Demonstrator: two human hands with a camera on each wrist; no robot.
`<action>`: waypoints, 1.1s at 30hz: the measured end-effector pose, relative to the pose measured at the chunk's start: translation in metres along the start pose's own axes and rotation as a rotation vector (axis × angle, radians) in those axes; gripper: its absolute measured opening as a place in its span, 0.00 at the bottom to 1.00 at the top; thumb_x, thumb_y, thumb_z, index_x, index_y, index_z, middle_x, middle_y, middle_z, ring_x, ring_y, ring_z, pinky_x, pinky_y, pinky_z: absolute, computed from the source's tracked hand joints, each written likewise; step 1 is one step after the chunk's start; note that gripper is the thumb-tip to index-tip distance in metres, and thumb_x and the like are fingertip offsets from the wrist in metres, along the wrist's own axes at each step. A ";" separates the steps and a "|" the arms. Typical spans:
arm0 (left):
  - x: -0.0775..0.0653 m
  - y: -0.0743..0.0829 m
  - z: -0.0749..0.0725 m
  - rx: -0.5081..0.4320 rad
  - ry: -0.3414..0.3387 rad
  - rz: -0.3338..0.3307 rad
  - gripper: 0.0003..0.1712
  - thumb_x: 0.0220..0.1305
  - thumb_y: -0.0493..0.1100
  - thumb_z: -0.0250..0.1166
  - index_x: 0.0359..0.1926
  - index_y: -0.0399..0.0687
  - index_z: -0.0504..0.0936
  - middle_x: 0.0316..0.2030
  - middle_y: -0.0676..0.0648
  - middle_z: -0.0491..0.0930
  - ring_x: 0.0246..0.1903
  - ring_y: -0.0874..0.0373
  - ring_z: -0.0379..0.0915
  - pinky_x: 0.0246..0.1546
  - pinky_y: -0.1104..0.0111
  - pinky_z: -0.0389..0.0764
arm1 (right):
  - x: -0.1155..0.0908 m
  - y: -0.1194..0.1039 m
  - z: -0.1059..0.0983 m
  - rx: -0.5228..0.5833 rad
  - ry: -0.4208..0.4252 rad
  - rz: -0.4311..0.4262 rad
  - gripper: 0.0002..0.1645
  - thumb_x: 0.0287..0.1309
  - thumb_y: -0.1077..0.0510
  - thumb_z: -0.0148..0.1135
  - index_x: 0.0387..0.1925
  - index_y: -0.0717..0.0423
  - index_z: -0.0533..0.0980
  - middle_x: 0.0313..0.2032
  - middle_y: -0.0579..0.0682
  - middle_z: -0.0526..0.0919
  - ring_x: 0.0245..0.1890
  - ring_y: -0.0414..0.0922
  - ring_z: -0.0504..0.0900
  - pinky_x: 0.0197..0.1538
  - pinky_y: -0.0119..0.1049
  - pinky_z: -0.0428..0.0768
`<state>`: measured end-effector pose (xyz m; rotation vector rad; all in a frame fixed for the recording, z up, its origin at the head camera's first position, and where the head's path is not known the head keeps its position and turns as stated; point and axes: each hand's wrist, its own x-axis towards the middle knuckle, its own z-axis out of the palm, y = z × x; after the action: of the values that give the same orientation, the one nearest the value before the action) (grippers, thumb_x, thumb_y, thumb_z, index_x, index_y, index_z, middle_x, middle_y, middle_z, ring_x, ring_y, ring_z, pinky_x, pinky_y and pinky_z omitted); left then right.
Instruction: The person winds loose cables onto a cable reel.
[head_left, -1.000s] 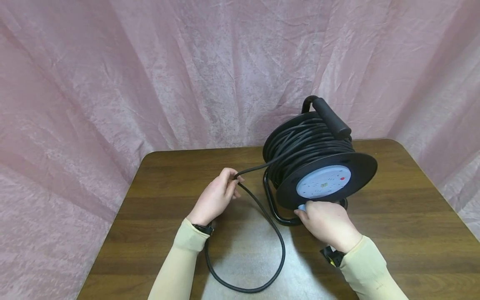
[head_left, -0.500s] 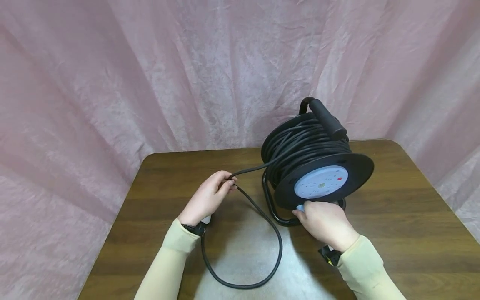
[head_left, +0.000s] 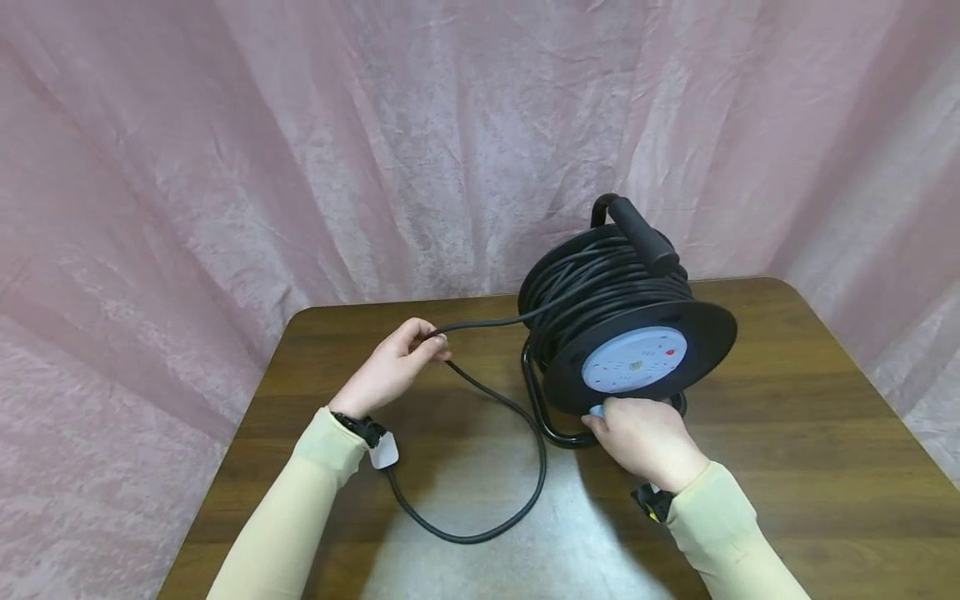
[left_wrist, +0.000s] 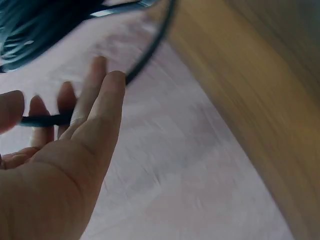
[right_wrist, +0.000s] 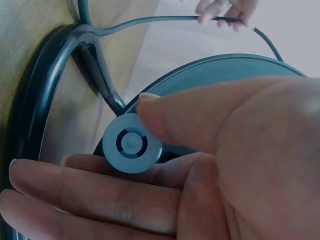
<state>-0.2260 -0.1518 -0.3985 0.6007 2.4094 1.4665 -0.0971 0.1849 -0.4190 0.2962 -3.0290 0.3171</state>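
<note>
A black cable reel point(head_left: 708, 346) with a round pale-blue socket panel point(head_left: 626, 367) stands on the table, dark cable wound thickly round its drum. My left hand point(head_left: 393, 367) pinches the loose black cable point(head_left: 480, 323) to the left of the drum; past the fingers it hangs down in a loop. A white plug point(head_left: 384, 451) at the loop's end is by the left wrist. My right hand point(head_left: 648, 442) holds the round pale-blue knob point(right_wrist: 131, 142) at the reel's near lower edge. In the right wrist view the thumb and fingers lie on either side of that knob.
A tubular black stand point(head_left: 540, 412) supports the reel, with a black grip handle point(head_left: 645, 237) on top. The brown wooden table point(head_left: 810, 417) ends at its back edge before a pink curtain point(head_left: 420, 150).
My left hand has moved left and slightly up, drawing the cable span longer and the loop smaller. The white plug has come into sight by the left wrist. My right hand stays on the knob.
</note>
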 end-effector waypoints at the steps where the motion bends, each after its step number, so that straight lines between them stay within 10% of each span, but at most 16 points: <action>1: -0.001 -0.001 -0.003 0.042 0.000 -0.008 0.20 0.76 0.57 0.53 0.53 0.47 0.72 0.51 0.44 0.80 0.52 0.55 0.77 0.58 0.55 0.74 | 0.000 0.000 0.000 -0.001 0.003 -0.003 0.28 0.63 0.47 0.62 0.10 0.46 0.63 0.10 0.42 0.63 0.13 0.42 0.66 0.16 0.45 0.68; 8: -0.009 0.002 -0.018 0.190 -0.015 -0.032 0.21 0.75 0.62 0.50 0.54 0.53 0.70 0.50 0.48 0.79 0.52 0.52 0.76 0.55 0.54 0.75 | 0.000 0.002 0.000 -0.015 0.021 -0.025 0.28 0.61 0.48 0.64 0.10 0.46 0.63 0.10 0.42 0.63 0.12 0.43 0.67 0.15 0.46 0.68; 17: -0.007 -0.003 -0.037 0.574 0.183 0.031 0.14 0.77 0.49 0.53 0.52 0.49 0.78 0.46 0.49 0.74 0.39 0.53 0.71 0.40 0.58 0.74 | 0.000 0.004 -0.001 -0.005 -0.002 -0.012 0.28 0.62 0.48 0.64 0.10 0.46 0.64 0.10 0.42 0.63 0.13 0.43 0.67 0.16 0.46 0.69; 23: -0.013 -0.034 -0.070 0.541 0.219 -0.135 0.22 0.79 0.55 0.47 0.55 0.43 0.73 0.46 0.42 0.77 0.40 0.49 0.75 0.38 0.57 0.74 | -0.001 0.002 0.001 0.002 -0.027 -0.004 0.28 0.63 0.47 0.62 0.10 0.46 0.65 0.10 0.43 0.64 0.13 0.43 0.68 0.16 0.46 0.69; 27: -0.022 -0.043 -0.088 0.485 0.361 -0.169 0.27 0.77 0.60 0.46 0.54 0.41 0.72 0.46 0.41 0.76 0.42 0.47 0.73 0.40 0.55 0.72 | 0.000 0.002 0.001 -0.008 -0.016 -0.009 0.28 0.62 0.47 0.63 0.10 0.46 0.65 0.10 0.42 0.64 0.13 0.43 0.68 0.16 0.46 0.69; 33: -0.026 -0.033 -0.095 0.466 0.737 0.066 0.18 0.75 0.49 0.53 0.50 0.38 0.74 0.47 0.40 0.73 0.47 0.48 0.71 0.48 0.57 0.72 | -0.002 0.003 0.000 -0.001 -0.006 -0.021 0.28 0.62 0.48 0.64 0.10 0.46 0.65 0.10 0.43 0.64 0.13 0.44 0.67 0.16 0.46 0.68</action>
<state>-0.2498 -0.2520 -0.3845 0.2349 3.3811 1.3007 -0.0961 0.1878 -0.4192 0.3287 -3.0298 0.3130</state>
